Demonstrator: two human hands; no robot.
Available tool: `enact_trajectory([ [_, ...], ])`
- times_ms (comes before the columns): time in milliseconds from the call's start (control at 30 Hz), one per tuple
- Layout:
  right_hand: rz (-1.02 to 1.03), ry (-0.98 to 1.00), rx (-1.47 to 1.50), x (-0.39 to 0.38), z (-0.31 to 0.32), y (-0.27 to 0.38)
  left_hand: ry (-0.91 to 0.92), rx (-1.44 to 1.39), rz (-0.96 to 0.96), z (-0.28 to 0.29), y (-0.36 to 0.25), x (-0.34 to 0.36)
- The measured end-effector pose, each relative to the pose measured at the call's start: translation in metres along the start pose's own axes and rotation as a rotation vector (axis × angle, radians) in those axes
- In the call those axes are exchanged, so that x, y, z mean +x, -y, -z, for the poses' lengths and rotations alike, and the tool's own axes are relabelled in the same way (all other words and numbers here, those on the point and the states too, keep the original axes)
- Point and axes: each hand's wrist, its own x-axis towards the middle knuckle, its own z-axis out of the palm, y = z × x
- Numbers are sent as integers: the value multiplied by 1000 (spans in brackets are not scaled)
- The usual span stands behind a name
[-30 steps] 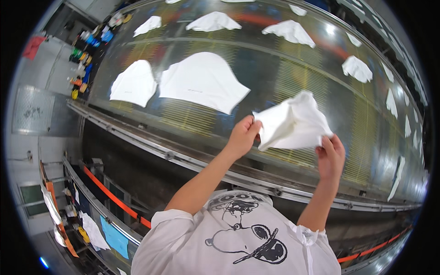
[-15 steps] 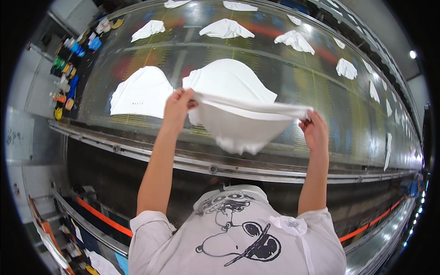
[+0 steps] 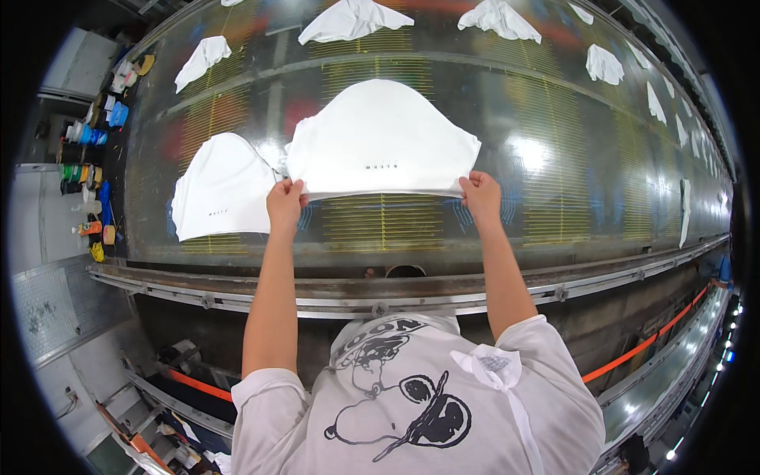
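A white t-shirt lies spread flat on a wide, glossy conveyor belt in front of me. My left hand grips its near hem at the left corner. My right hand grips the same hem at the right corner. Both arms are stretched forward over the belt's metal edge rail. A second white t-shirt lies flat just to the left, its edge touching the one I hold.
Several more white garments lie crumpled further along the belt, toward the far side and right. Coloured bottles and cans stand on a shelf at the left. An orange strap runs below the rail at right.
The t-shirt was bunched in my hands in the air, then stretched out by its hem, and now lies flat on the belt with both hands still on the hem.
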Motion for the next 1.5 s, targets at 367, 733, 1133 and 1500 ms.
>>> enact_trajectory([
  [367,4,-193,-473,-20,-23,6,-350,632,-220,-27,21,-16],
  [733,27,51,-532,3,-17,22,-139,683,-154,-23,-3,0],
  [1133,-285,366,803,-21,-34,48,217,-327,264,-31,-14,-1],
  [1500,261,612,641,-158,-15,219,417,-588,8,89,-110,-89],
])
